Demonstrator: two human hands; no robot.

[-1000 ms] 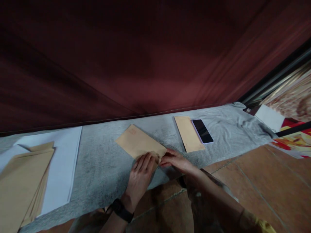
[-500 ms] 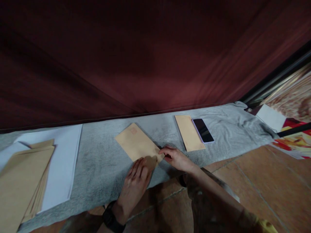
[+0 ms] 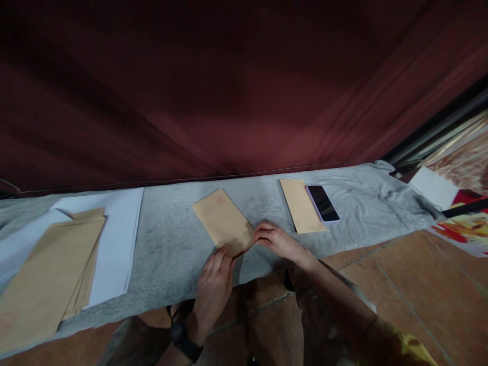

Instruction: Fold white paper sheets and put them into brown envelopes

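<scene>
A tan envelope (image 3: 223, 221) lies slanted on a grey cloth (image 3: 163, 249). My left hand (image 3: 215, 282), with a dark watch on its wrist, lies with its fingers stretched flat on the envelope's near end. My right hand (image 3: 276, 240) has its fingers curled, pinching the envelope's near right corner, where the flap edge lifts slightly.
A stack of tan envelopes (image 3: 53, 274) rests on white paper sheets (image 3: 118, 229) at the left. Another tan envelope (image 3: 303, 206) and a black phone (image 3: 323, 203) lie at the right. A dark red curtain (image 3: 229, 86) hangs behind. Orange floor tiles (image 3: 400, 284) run along the near side.
The camera view has shifted a little to the left. My left hand slid back toward the envelope's near edge, and my right hand closed in on the corner.
</scene>
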